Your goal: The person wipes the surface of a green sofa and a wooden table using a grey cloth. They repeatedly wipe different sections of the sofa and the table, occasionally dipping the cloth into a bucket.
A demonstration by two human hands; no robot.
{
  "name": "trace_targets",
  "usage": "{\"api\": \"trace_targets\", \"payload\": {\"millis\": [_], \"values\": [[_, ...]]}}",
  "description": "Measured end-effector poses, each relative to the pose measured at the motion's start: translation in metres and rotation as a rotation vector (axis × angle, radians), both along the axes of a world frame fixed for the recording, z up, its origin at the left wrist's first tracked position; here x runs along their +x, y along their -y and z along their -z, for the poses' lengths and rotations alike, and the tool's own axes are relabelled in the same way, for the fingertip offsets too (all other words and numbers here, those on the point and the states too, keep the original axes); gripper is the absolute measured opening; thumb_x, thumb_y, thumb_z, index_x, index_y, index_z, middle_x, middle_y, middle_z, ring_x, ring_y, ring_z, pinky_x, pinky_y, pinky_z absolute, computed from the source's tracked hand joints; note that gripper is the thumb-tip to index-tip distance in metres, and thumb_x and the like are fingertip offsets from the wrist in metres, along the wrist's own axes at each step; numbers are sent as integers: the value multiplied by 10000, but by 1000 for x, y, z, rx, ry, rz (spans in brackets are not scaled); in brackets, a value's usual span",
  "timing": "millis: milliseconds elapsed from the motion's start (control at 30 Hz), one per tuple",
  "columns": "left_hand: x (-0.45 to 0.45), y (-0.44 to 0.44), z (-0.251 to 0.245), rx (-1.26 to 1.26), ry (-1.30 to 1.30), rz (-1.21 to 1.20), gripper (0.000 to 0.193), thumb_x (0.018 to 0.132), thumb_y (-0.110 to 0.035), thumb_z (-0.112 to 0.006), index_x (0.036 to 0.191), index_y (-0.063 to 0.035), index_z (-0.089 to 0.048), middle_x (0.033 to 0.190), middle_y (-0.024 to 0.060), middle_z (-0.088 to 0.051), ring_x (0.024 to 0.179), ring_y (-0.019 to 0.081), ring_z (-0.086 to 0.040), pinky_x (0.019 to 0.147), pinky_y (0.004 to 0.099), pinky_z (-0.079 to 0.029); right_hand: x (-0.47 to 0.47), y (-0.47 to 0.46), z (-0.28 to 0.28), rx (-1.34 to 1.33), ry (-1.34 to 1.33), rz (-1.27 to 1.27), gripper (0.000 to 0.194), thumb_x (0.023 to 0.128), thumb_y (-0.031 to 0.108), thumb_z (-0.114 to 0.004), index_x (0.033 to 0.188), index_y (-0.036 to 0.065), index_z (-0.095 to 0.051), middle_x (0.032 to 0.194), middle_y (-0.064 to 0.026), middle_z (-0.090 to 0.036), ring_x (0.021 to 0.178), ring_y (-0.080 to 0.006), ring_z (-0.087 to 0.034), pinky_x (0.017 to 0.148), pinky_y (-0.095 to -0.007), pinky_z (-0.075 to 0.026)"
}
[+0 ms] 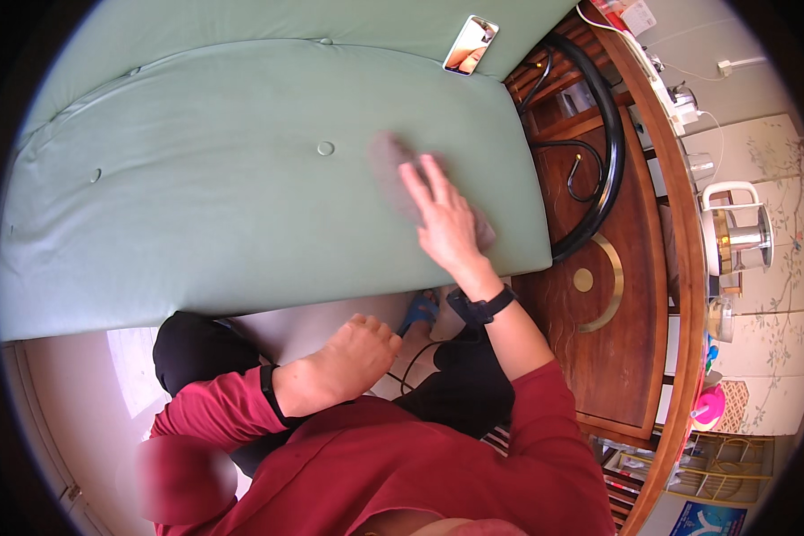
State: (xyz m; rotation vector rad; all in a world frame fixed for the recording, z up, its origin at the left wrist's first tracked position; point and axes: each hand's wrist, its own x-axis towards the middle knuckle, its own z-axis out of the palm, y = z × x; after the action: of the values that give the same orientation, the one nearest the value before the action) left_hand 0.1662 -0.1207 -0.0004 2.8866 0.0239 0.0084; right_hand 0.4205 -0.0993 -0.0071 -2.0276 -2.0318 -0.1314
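A pale green padded seat (241, 201) with covered buttons spreads before me. On its right part lies a greyish-brown cloth (398, 177), somewhat blurred, under my right hand (447, 221). The palm and fingers press flat on the cloth, with two fingers spread apart. My left hand (355, 352) is held over my lap, its fingers loosely curled; nothing shows in it. A smartphone (471, 45) with a lit screen leans at the back of the seat, near the right corner.
A black curved metal armrest (613, 154) borders the seat on the right. Beyond it stands a wooden cabinet (630, 375) with a brass inlay. A glass kettle (737, 231), a glass cup (720, 318) and a pink item (710, 407) stand on top. A cable hangs by my legs.
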Motion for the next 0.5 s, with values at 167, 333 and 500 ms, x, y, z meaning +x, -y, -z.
{"api": "trace_targets", "payload": {"millis": [167,333,500], "values": [[-1,-4,0,-7,23,-31,220,830,-246,-682,945,-74,-608,877,70,-629,861,233,-627,758,340,-479,-5,-46,2,-34,192,-288,826,698,-126,-582,1396,314,-547,1521,-62,-413,1273,-353,-479,1019,-458,-462],[-2,-7,-3,-63,22,-77,173,818,-194,-654,928,-73,-598,866,67,-622,845,227,-620,741,340,-473,75,-88,5,-20,204,-133,681,721,-103,-570,1286,274,-622,1417,-37,-513,1242,-315,-500,997,-429,-485],[0,-11,-5,-26,-11,-81,158,807,-153,-620,939,-68,-606,860,56,-616,842,206,-610,733,316,-460,162,-97,11,-66,241,287,642,790,-69,-588,1322,291,-579,1411,-41,-508,1231,-306,-515,980,-431,-507]]}}
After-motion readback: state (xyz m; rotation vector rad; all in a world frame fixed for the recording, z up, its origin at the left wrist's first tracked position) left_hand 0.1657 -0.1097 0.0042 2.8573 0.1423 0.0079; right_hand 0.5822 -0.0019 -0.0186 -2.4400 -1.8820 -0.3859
